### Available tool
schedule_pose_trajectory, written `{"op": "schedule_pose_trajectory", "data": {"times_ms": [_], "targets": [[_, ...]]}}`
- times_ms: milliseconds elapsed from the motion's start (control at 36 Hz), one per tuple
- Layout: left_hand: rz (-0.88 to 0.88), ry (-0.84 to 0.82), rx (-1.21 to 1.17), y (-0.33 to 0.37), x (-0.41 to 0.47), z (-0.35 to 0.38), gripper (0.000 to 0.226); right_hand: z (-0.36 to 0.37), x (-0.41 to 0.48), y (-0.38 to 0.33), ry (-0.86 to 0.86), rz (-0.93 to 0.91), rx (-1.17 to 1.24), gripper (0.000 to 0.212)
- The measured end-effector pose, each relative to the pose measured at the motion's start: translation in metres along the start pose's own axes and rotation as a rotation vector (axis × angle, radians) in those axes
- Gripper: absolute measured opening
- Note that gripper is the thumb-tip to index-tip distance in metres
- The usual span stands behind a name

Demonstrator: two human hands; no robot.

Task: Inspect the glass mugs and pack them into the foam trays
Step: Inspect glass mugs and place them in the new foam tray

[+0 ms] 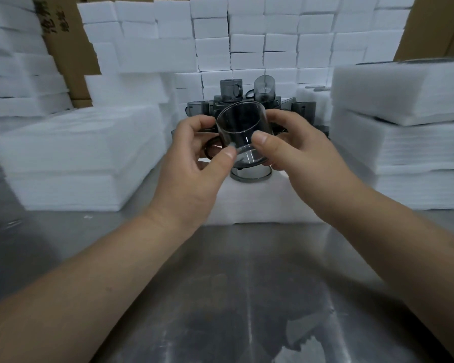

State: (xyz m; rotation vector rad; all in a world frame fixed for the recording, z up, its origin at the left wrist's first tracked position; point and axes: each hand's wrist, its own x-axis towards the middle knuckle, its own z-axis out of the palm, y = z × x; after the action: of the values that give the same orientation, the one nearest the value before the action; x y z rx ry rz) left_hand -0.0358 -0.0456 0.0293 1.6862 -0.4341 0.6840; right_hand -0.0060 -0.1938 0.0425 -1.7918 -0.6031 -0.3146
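A smoky grey glass mug (243, 132) is held in the air above the middle of the table (247, 284), just over a white foam tray (249, 205). The mug stands roughly upright, its long axis running up and slightly away from the person. Its open mouth faces upward and its base is low and nearer the camera. Its handle (210, 151) points to the person's left.

Directly beneath it, the rim of another mug (249, 177) shows in the foam tray, seated in a pocket.

Both hands grip the held mug. The left hand (194, 166) has its thumb on the near wall low down and its fingers curled about the handle side. The right hand (296, 150) presses its thumb on the near wall and wraps its fingers round the far side. Both forearms reach forward over the steel table.

Behind the hands is a cluster of grey mugs (231, 91), some stacked on others. Stacks of foam sheets (76, 158) flank the tray on left and right, and a wall of foam blocks (247, 35) rises at the back beside cardboard boxes (68, 43).
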Motion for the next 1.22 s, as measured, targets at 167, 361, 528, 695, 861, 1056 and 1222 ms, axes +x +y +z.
{"op": "schedule_pose_trajectory", "data": {"times_ms": [167, 361, 528, 695, 861, 1056, 1222], "targets": [[-0.007, 0.014, 0.067, -0.003, 0.002, -0.001, 0.026, -0.001, 0.001, 0.000, 0.009, 0.055, -0.015, 0.058], [-0.011, 0.015, 0.167, -0.008, 0.004, -0.002, 0.031, -0.002, 0.002, 0.001, 0.003, 0.059, 0.027, 0.044], [-0.028, 0.035, 0.199, -0.008, 0.005, -0.002, 0.018, -0.002, 0.004, 0.002, -0.001, 0.058, 0.158, 0.035], [0.019, 0.038, 0.256, -0.009, 0.004, -0.003, 0.052, -0.002, 0.009, 0.001, 0.013, 0.025, 0.209, 0.026], [0.044, 0.059, 0.304, -0.011, 0.004, -0.004, 0.035, -0.003, 0.005, 0.002, 0.063, -0.021, 0.255, 0.043], [0.013, -0.020, 0.119, -0.011, 0.003, -0.004, 0.043, -0.002, 0.003, -0.001, 0.061, -0.076, 0.215, 0.052], [0.021, -0.089, -0.063, -0.010, 0.005, -0.004, 0.045, -0.003, 0.001, -0.002, -0.049, -0.175, 0.186, 0.055]]}}
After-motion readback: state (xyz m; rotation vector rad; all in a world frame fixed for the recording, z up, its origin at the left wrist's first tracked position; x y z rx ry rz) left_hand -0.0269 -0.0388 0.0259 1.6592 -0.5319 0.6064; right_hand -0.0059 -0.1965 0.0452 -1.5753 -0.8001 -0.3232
